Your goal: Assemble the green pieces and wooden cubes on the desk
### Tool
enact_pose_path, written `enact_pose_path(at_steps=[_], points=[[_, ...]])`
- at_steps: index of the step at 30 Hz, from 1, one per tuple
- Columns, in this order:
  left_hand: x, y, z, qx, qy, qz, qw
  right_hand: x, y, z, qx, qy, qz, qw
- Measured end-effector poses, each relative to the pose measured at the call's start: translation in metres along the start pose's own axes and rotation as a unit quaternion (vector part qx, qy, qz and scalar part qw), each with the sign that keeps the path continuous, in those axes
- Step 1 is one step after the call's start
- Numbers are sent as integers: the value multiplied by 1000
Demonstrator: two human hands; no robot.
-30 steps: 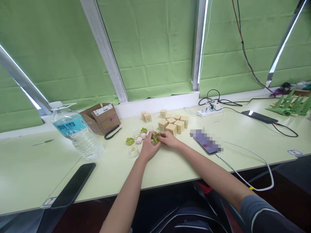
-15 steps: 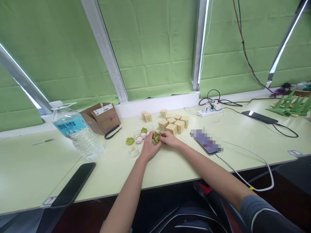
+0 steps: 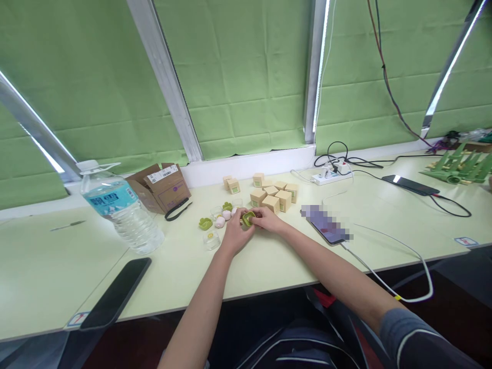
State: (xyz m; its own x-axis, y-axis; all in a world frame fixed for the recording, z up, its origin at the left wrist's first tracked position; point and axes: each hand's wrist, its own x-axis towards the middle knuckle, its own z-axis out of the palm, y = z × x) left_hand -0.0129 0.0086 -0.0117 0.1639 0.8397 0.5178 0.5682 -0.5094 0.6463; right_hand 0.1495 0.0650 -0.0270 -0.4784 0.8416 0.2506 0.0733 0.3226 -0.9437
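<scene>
Likely office: desk (image 3: pixel 277 266), power strip (image 3: pixel 326 178)

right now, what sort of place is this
Probably an office or workroom: a long pale table along green window blinds, with a power strip and small tan boxes on it.

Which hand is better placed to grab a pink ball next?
Probably the left hand: it sits beside the pink balls, with the right hand farther off. Both hold one green cup.
</scene>
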Motion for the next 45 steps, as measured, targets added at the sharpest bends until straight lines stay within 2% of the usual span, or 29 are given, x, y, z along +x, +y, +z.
enact_pose_path(at_steps=[9, 24, 32, 39, 45], points=[[0, -1, 0, 8, 0, 17, 1000, 1, -2, -1, 7, -1, -24, 1000], [1, -1, 0, 14, 9, 30, 999, 4, 3, -2, 6, -6, -29, 1000], [0, 0, -1, 23, 6, 44, 999, 3, 2, -2, 12, -13, 7, 1000], [0, -1, -2, 22, 9, 44, 999, 3, -2, 0, 62, -22, -2, 998], [0, 3, -3, 18, -2, 30, 999, 0, -4, -2, 29, -17, 12, 999]])
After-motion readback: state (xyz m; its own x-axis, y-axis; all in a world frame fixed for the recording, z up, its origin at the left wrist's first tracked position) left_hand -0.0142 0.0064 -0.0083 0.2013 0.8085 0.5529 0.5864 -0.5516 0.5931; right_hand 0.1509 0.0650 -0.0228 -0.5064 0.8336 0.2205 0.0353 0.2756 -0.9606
